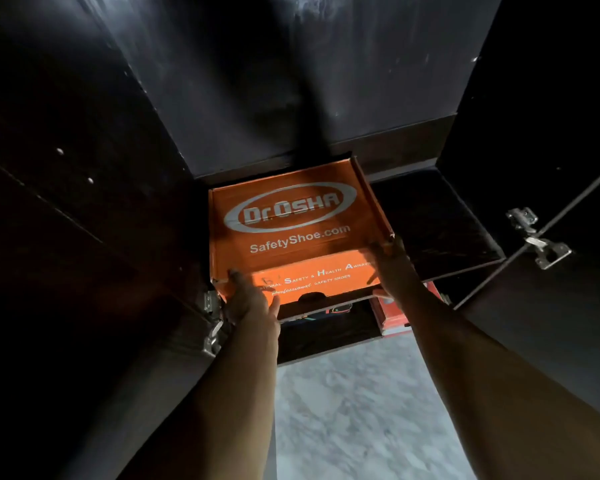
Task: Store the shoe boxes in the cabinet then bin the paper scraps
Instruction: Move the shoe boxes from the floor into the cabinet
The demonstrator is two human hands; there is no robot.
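Both forearms fill the near part of my view, running up from five and seven o'clock toward the middle, with pale marbled floor (pixel 361 410) showing between them. At their ends, my left hand (pixel 248 299) wraps the near-left corner of the orange shoe box (pixel 284 230), thumb up on the front face and the other fingers curled under the edge, while my right hand (pixel 392 268) grips the near-right corner with its fingers lying along the side wall. So both hands are closed on the box, one at each front corner. The box sits at the centre of the frame, about half inside the dark cabinet (pixel 84 202), resting on or just above a shelf (pixel 440 223) that stretches out toward three o'clock; I cannot tell whether its base is fully down. Its lid faces me, printed logo upright, and its long axis runs roughly left to right, so the short dimension points into the opening toward twelve o'clock. That is the relation I care about: the box lies straight ahead of my fingers, the free space beyond it, both hands about equally near. I judge a level push toward twelve o'clock would seat it. Below, at five o'clock from the box, a red box (pixel 392 315) sits on a lower level. Metal hinges (pixel 537 237) show on the opened doors either side.
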